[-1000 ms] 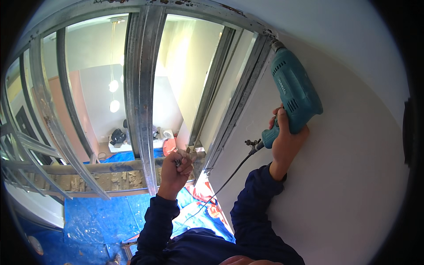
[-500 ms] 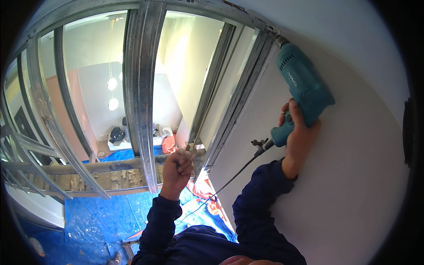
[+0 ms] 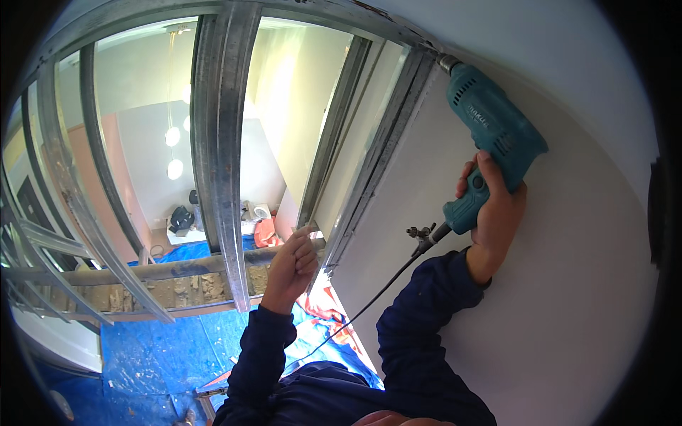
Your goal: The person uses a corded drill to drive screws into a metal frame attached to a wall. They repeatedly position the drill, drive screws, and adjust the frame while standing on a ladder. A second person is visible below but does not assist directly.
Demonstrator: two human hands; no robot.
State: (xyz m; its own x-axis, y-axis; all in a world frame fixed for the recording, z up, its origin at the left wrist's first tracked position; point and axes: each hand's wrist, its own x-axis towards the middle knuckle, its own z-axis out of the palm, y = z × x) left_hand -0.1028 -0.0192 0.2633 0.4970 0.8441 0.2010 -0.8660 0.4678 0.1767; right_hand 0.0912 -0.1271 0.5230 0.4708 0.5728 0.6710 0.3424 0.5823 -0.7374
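Shows hard, mostly matt teal plastic on the drill [image 3: 494,117], with a soft sheen along the casing. Turns to bare grey metal at the chuck [image 3: 446,62] and to dark, rubbery-looking covering on the cord [image 3: 374,301]. Runs to thin, galvanized-looking metal on the stud [image 3: 219,142], bright along the edges and smudged dull between. Looks scuffed and rust-flecked on the metal top rail [image 3: 334,23]. Appears smooth, pale and matt across the wall [image 3: 561,298]. Goes rough and crumbly on the brown ledge [image 3: 177,291]. Shines like plastic sheeting, spattered with pale flecks, on the blue tarpaulin [image 3: 167,348]. Becomes soft, matt navy cloth, creased, at the sleeve [image 3: 415,312].
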